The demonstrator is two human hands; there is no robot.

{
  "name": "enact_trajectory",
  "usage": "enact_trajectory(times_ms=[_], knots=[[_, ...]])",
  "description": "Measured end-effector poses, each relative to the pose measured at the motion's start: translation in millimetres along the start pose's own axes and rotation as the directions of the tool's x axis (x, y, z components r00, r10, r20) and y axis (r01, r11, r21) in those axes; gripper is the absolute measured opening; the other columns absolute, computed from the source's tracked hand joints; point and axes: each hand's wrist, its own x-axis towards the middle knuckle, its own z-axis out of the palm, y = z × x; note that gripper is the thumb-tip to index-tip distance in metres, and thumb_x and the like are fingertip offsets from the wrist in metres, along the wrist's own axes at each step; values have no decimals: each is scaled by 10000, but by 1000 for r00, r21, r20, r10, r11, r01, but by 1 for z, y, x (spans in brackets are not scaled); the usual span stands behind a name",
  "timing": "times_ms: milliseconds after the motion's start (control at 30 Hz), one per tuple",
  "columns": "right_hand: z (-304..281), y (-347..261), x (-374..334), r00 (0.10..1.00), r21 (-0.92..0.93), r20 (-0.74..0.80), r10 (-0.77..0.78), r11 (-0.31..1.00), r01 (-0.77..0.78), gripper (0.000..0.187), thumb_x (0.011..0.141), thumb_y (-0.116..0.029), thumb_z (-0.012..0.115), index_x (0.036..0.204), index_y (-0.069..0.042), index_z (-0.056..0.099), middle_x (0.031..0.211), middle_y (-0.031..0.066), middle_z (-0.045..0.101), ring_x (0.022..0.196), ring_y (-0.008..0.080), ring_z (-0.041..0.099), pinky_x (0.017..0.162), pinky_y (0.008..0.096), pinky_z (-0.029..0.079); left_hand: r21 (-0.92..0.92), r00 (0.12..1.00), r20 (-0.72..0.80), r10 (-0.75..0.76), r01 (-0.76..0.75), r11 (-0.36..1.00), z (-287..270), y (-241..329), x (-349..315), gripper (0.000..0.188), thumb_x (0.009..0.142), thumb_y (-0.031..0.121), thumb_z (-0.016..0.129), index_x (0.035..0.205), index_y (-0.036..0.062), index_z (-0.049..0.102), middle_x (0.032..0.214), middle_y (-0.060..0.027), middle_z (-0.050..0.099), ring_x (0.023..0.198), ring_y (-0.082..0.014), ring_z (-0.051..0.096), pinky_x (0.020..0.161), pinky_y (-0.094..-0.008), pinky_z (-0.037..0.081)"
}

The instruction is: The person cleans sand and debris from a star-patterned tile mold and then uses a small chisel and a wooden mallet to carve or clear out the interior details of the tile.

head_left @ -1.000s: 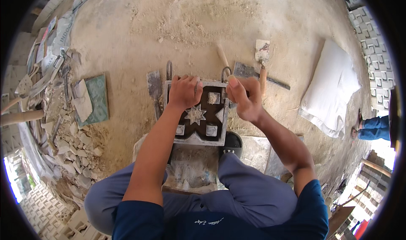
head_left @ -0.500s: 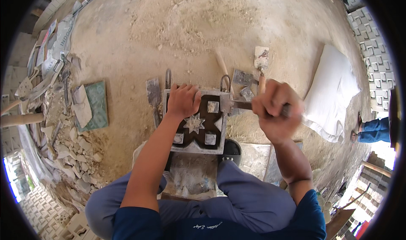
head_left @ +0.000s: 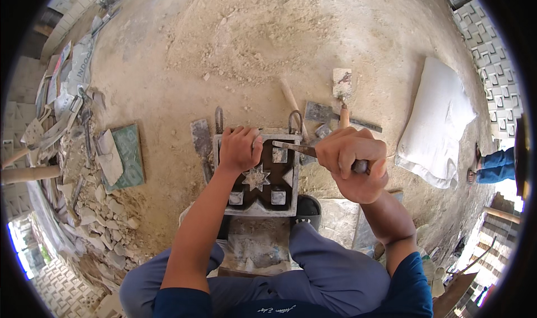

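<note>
A square grey metal mould (head_left: 254, 212) stands in front of me, with a star-shaped piece (head_left: 256, 178) in its middle and small square blocks near its corners. Two loop handles (head_left: 218, 118) rise from its far side. My left hand (head_left: 240, 149) grips the mould's far left part, covering that corner. In my right hand (head_left: 353, 162) is a scraper (head_left: 299, 148), its flat metal blade reaching over the mould's far right corner. My fingers wrap round its handle, whose end shows past the fist.
Beyond the mould lie a trowel (head_left: 342, 84), a flat metal tool (head_left: 321, 112) and a wooden handle (head_left: 290, 97). Rubble (head_left: 106, 217) and a green board (head_left: 128, 155) are at left, a white sack (head_left: 436, 125) at right. Another person's legs (head_left: 497, 164) show far right.
My right hand has shifted a little left and down, and the scraper's blade has turned edge-on and moved left over the mould. My left hand keeps its hold on the mould.
</note>
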Motion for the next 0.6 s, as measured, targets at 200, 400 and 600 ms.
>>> enact_trajectory(times_ms=[200, 400, 600], knots=[[14, 15, 0, 994, -122, 112, 17, 993, -3, 663, 1081, -501, 294, 560, -91, 309, 455, 35, 317, 378, 177, 291, 399, 338, 237, -9, 998, -56, 19, -19, 1000, 1, -2, -1, 188, 895, 214, 525, 887, 60, 632, 856, -113, 670, 848, -315, 626, 791, -439, 418], [11, 72, -23, 967, -216, 216, 137, 972, -90, 570, 1081, -319, 308, 560, -87, 303, 493, 38, 348, 420, 202, 378, 427, 349, 309, 25, 1000, -8, -1, 1, 1000, 5, 1, 6, 207, 894, 235, 533, 863, 63, 644, 841, -107, 676, 843, -298, 637, 799, -445, 409], [8, 66, -21, 966, -102, 254, 38, 995, -12, 532, 1058, -245, 330, 562, -56, 317, 491, 56, 363, 417, 220, 388, 425, 347, 307, -2, 997, -65, 33, -33, 999, 4, 1, 2, 212, 898, 222, 516, 835, 58, 634, 813, -117, 669, 825, -301, 636, 782, -439, 408]])
